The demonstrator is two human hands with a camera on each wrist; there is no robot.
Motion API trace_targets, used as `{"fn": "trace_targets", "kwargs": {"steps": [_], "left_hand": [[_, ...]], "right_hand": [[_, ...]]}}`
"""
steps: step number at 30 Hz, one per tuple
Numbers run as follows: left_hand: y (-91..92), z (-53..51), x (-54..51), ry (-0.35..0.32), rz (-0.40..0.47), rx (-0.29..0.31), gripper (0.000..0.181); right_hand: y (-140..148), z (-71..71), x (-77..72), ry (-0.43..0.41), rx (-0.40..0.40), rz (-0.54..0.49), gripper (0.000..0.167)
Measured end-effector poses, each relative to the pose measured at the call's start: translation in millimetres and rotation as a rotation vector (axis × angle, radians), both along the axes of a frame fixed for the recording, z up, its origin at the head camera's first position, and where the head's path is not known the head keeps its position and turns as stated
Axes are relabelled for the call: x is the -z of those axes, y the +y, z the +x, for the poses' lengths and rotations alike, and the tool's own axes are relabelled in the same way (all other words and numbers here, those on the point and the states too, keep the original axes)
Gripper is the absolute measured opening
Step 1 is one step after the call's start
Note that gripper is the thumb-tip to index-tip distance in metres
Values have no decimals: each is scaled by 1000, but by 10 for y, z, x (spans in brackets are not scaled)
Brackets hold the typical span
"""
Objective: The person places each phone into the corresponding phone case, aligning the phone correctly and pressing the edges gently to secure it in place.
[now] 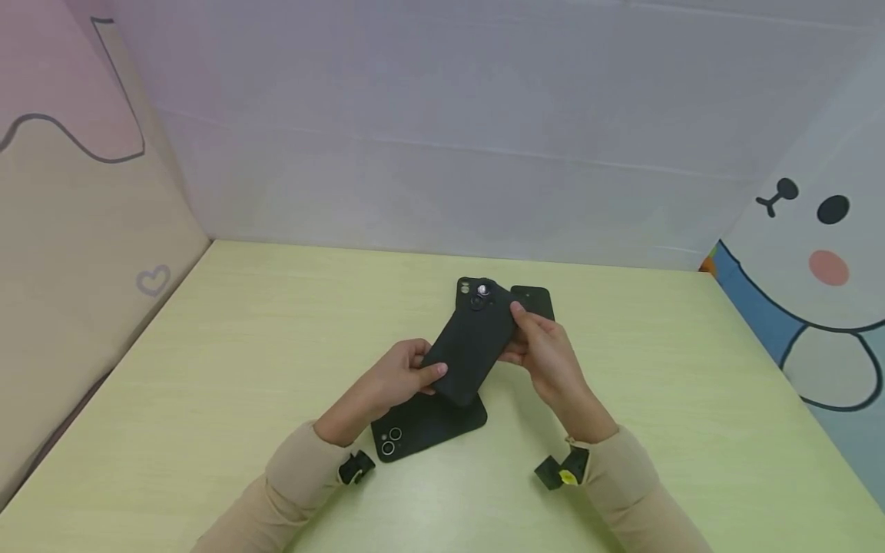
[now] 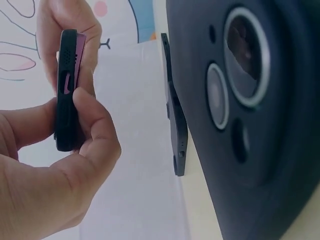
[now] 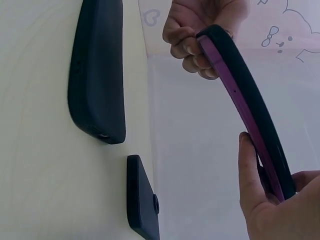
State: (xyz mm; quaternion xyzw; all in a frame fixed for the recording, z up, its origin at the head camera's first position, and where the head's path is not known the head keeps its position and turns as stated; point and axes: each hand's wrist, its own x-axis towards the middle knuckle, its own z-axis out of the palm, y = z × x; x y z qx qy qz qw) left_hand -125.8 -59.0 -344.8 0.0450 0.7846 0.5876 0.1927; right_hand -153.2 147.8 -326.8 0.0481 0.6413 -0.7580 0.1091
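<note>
Both hands hold a phone in a black case [image 1: 472, 342] tilted above the table, its camera end up and away. My left hand [image 1: 397, 378] pinches the lower left end between thumb and fingers. Along the upper right edge, my right hand [image 1: 549, 357] grips with the thumb on the back and fingers beneath. From the right wrist view, a purple phone body [image 3: 240, 105] shows along the black case [image 3: 250, 100], which looks slightly bowed. Whether the case is fully seated I cannot tell. Under the hands lies another black phone [image 1: 432, 426], two ringed lenses at its left end.
Behind the held phone, two more dark phones lie on the table, one [image 1: 465, 286] mostly hidden and one [image 1: 535, 298] at the right. The pale yellow table [image 1: 276, 307] meets a plain back wall [image 1: 449, 153] and printed side panels.
</note>
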Motion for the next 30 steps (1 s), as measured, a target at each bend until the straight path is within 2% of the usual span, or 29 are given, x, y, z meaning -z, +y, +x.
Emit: {"fn": "trace_targets", "kwargs": {"steps": [5, 14, 19, 23, 30], "left_hand": [[-52, -11, -39, 12, -18, -27, 16], [-174, -46, -115, 7, -13, 9, 24], [-226, -65, -148, 15, -42, -20, 30], [-224, -75, -149, 24, -40, -53, 32], [-190, -84, -107, 20, 9, -89, 30]], "right_hand": [[14, -1, -16, -4, -4, 38, 47], [24, -3, 3, -4, -38, 23, 46], [23, 0, 4, 8, -61, 10, 49], [15, 11, -3, 16, -46, -20, 48], [17, 27, -8, 12, 32, -72, 34]]}}
